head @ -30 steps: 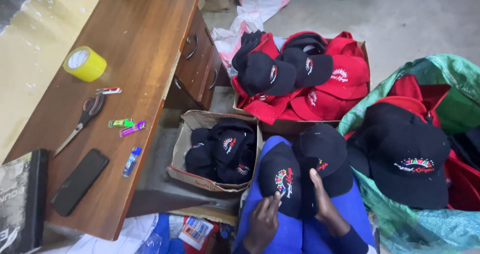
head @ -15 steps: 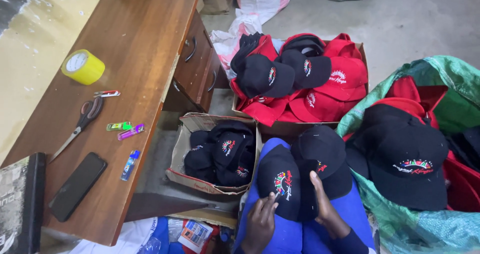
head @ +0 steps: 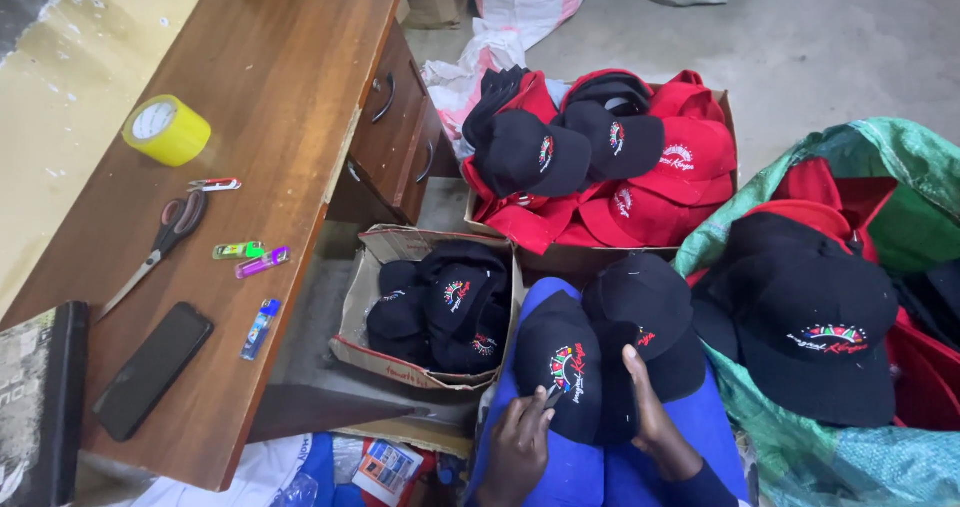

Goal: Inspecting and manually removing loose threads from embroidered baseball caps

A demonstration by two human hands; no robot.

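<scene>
Head view, my hands: my left hand (head: 517, 450) lay at the lower edge of the black cap (head: 560, 372) on my lap, its fingers curled loosely, tips on the fabric. My right hand (head: 655, 422) rested flat against the cap's right side, fingers straight and together, thumb hidden.

Head view, cap's place: it sat crown-up on my blue-clad thighs, embroidered front toward me, touching a second black cap (head: 645, 317) just behind it.

Head view, surroundings: a small cardboard box of black caps (head: 440, 302) stood to my left, a larger box of red and black caps (head: 610, 162) beyond, a green sack (head: 830, 457) with more caps to my right. The wooden desk (head: 280, 87) carried yellow tape (head: 165, 129), scissors (head: 160, 247) and a dark phone (head: 152, 369).

Handling, my judgement: light, soft cloth crown that would dent; the brim was stiffer, so I judged the brim edge or crown sides the best hold. Not slippery.

Against the earlier frame: both hands stayed on the cap, barely shifted; the boxes were unmoved.
</scene>
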